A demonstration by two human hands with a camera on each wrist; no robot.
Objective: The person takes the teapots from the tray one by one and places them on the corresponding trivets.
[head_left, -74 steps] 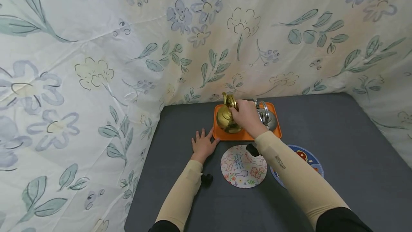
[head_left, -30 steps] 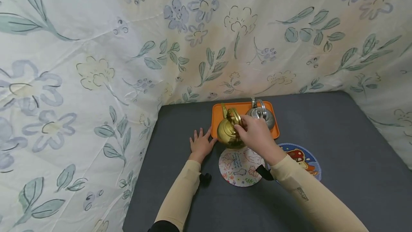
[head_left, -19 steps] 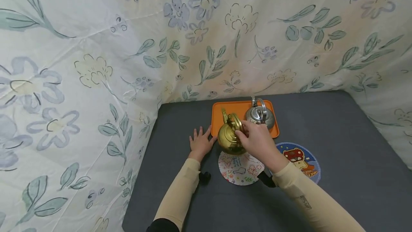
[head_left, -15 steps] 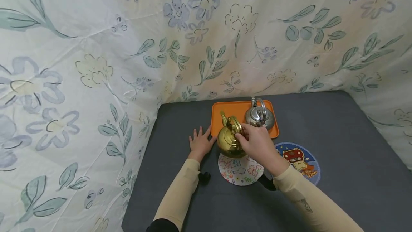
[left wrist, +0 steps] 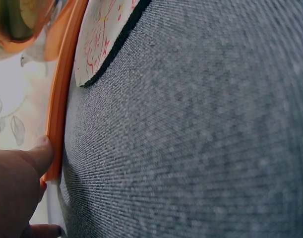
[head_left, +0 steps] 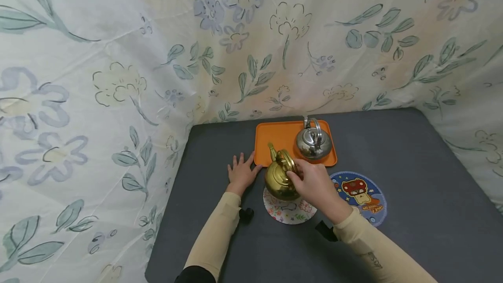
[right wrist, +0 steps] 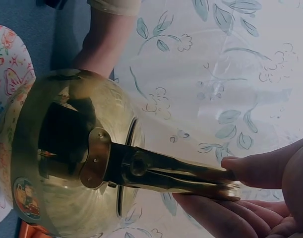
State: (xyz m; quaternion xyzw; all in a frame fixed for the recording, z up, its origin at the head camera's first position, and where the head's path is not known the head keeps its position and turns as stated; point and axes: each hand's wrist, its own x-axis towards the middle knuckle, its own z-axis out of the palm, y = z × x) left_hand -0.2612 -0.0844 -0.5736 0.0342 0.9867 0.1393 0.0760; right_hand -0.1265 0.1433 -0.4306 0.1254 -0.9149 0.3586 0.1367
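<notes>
My right hand (head_left: 316, 187) grips the handle of a gold teapot (head_left: 280, 181), thumb on one side and fingers on the other, as the right wrist view (right wrist: 260, 198) shows. The teapot overlaps the back part of a round white floral mat (head_left: 290, 217), its spout toward the back. With fingers spread, my left hand (head_left: 240, 174) lies on the table at the front left corner of an orange tray (head_left: 271, 134). In the left wrist view its thumb touches the tray's rim (left wrist: 57, 119). On the tray's right half stands a silver teapot (head_left: 313, 142).
A round blue mat (head_left: 373, 195) with a mushroom picture lies right of the floral one, partly behind my right wrist. Dark grey cloth covers the table (head_left: 424, 178). A flower-patterned curtain (head_left: 334, 34) hangs along the back and left sides.
My right hand has brought the gold teapot off the tray's left half, toward me and over the floral mat. My left hand has stayed by the tray corner.
</notes>
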